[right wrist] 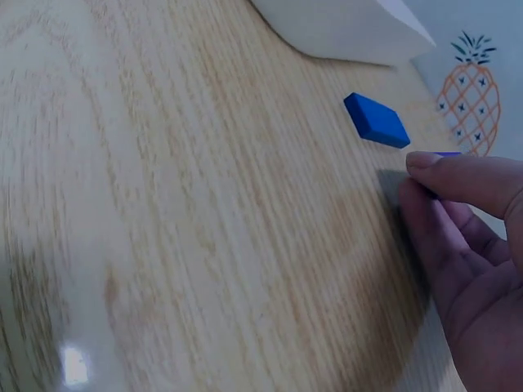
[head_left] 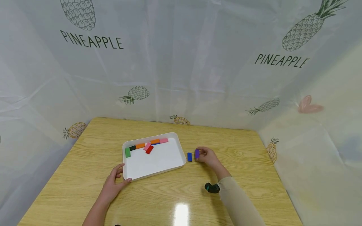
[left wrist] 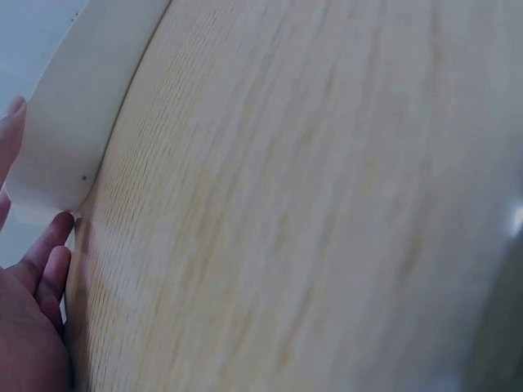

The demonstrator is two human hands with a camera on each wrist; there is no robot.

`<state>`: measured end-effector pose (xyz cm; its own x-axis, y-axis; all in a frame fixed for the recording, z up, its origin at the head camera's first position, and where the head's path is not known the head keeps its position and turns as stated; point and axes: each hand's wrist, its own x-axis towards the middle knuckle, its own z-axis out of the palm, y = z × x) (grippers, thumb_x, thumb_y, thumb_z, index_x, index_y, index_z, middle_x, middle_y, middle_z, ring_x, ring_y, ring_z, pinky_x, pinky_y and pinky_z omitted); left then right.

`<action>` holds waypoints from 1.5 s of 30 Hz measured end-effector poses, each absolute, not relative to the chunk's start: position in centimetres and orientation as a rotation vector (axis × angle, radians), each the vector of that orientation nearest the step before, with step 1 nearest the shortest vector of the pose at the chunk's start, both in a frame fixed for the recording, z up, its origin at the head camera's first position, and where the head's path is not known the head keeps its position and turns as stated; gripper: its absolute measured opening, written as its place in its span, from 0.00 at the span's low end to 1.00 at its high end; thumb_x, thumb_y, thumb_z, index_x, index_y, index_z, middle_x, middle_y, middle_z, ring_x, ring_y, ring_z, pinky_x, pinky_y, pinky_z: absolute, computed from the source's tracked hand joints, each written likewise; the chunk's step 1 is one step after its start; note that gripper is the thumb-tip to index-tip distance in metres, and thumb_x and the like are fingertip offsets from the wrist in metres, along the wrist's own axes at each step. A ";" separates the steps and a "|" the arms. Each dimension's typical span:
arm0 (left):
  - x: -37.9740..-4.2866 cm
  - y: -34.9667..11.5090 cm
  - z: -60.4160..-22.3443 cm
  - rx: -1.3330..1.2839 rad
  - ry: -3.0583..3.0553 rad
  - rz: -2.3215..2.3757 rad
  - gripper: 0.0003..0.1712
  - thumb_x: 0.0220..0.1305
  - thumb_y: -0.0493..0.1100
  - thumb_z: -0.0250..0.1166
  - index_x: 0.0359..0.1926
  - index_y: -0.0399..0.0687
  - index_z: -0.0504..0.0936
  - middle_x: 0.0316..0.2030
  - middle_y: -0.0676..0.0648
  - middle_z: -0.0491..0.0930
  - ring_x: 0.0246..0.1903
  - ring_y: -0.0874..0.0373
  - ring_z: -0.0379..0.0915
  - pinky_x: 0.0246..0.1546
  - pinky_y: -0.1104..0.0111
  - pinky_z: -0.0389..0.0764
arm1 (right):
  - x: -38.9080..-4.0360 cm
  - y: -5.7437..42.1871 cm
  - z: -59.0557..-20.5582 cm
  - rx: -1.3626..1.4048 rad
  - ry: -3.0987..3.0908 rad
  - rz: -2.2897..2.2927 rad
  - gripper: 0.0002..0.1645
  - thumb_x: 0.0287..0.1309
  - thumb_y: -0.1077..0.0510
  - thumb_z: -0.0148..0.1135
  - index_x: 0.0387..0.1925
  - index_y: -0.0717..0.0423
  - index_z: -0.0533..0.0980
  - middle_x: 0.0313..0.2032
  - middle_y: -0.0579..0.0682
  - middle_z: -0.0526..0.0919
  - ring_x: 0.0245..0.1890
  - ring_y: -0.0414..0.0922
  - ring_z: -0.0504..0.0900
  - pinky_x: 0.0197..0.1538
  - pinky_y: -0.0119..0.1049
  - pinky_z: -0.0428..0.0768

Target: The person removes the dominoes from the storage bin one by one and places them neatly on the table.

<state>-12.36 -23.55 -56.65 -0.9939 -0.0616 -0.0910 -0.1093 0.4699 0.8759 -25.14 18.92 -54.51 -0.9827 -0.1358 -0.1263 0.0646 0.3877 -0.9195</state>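
Note:
A white tray (head_left: 155, 161) sits on the wooden table, and my left hand (head_left: 111, 186) holds it by the near left corner, thumb at the near rim and fingers along the left side. In the left wrist view the hand (left wrist: 33, 318) shows only in part beside the tray wall (left wrist: 78, 106). To the right of the tray, my right hand (head_left: 207, 157) pinches a purple block (head_left: 197, 153) between thumb and fingers. A blue block (head_left: 189, 157) lies flat between that hand and the tray. The right wrist view shows the purple block mostly hidden behind the thumb (right wrist: 458, 175).
Inside the tray, several blocks line the back wall, among them green (head_left: 128, 152), black (head_left: 132, 147), orange (head_left: 140, 146) and pink (head_left: 164, 140). A red block (head_left: 149, 149) lies askew before them. A pineapple-printed curtain (head_left: 181, 78) hangs behind the table (head_left: 169, 201).

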 end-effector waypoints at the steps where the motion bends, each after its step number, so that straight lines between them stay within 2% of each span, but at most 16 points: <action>1: -12.4 -23.5 -56.6 -0.155 2.651 1.585 0.47 0.59 0.51 0.71 0.72 0.45 0.57 0.61 0.32 0.68 0.53 0.44 0.62 0.52 0.50 0.63 | -25.2 18.9 -54.7 -0.063 2.473 -1.632 0.31 0.47 0.74 0.70 0.56 0.67 0.75 0.42 0.60 0.78 0.40 0.50 0.78 0.41 0.37 0.77; 6: -12.4 -23.6 -56.5 -0.152 2.652 1.582 0.47 0.59 0.52 0.71 0.72 0.45 0.57 0.61 0.32 0.67 0.54 0.43 0.62 0.53 0.49 0.63 | -25.3 19.1 -55.4 -0.039 2.463 -1.607 0.30 0.47 0.72 0.72 0.55 0.65 0.76 0.39 0.57 0.78 0.35 0.46 0.74 0.37 0.34 0.73; 11: -12.5 -23.8 -56.6 -0.140 2.679 1.569 0.46 0.59 0.52 0.71 0.72 0.45 0.57 0.61 0.32 0.68 0.53 0.44 0.62 0.52 0.49 0.63 | -25.4 18.9 -55.6 -0.041 2.454 -1.585 0.30 0.47 0.70 0.73 0.55 0.64 0.77 0.36 0.54 0.73 0.30 0.44 0.67 0.32 0.33 0.68; 18: -12.5 -23.9 -56.7 -0.135 2.697 1.560 0.46 0.59 0.52 0.71 0.71 0.45 0.58 0.60 0.32 0.69 0.53 0.43 0.63 0.52 0.49 0.64 | -25.2 18.7 -55.9 -0.046 2.464 -1.584 0.31 0.45 0.71 0.74 0.55 0.65 0.77 0.35 0.54 0.72 0.26 0.43 0.65 0.28 0.32 0.66; 45: -12.1 -23.2 -56.4 -0.138 2.712 1.573 0.44 0.60 0.49 0.71 0.71 0.44 0.60 0.59 0.33 0.70 0.52 0.43 0.64 0.52 0.48 0.64 | -25.4 18.9 -55.2 -0.065 2.440 -1.516 0.29 0.44 0.73 0.73 0.52 0.66 0.78 0.33 0.53 0.70 0.30 0.45 0.65 0.31 0.34 0.67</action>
